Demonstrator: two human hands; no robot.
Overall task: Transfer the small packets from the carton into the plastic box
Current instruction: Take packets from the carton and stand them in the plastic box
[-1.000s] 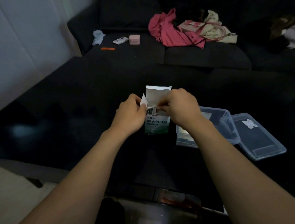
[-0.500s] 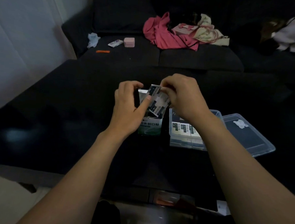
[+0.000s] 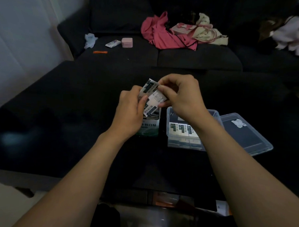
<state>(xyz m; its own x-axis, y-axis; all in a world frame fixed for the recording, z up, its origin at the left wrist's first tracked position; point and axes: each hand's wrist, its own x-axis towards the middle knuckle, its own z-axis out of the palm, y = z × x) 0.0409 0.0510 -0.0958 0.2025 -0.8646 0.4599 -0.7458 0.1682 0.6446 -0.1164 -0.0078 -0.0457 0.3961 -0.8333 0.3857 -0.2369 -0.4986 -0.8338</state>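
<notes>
**Packets are out of the carton, box is next**

Only one view here, the head camera looking down at a dark table (image 3: pixel 59 119).

Both hands are up over the carton (image 3: pixel 149 128), which stands upright and open just left of the plastic box (image 3: pixel 174 142). The right hand (image 3: pixel 182 97) has its fingertips pinched shut on a bunch of small packets (image 3: pixel 152 98), held tilted just above the carton's mouth. The left hand (image 3: pixel 130 110) is curled around the same bunch from the other side, thumb pressed on the front packet, so both hands are gripping it. Can't tell how many packets are in the bunch.

Step-wise I'd say this is the lift-out, mid-transfer. Next move looks like carrying the bunch right and setting it down in the box, probably squaring it up first so it fits in line.

Containers: the box already has a row of packets (image 3: pixel 181 129) standing along its near side, with room behind them as far as I can see past the wrist. Something dark shows inside the carton's mouth, maybe more packets, hard to tell. The clear lid (image 3: pixel 247 134) lies flat just right of the box, off and out of the way.
</notes>
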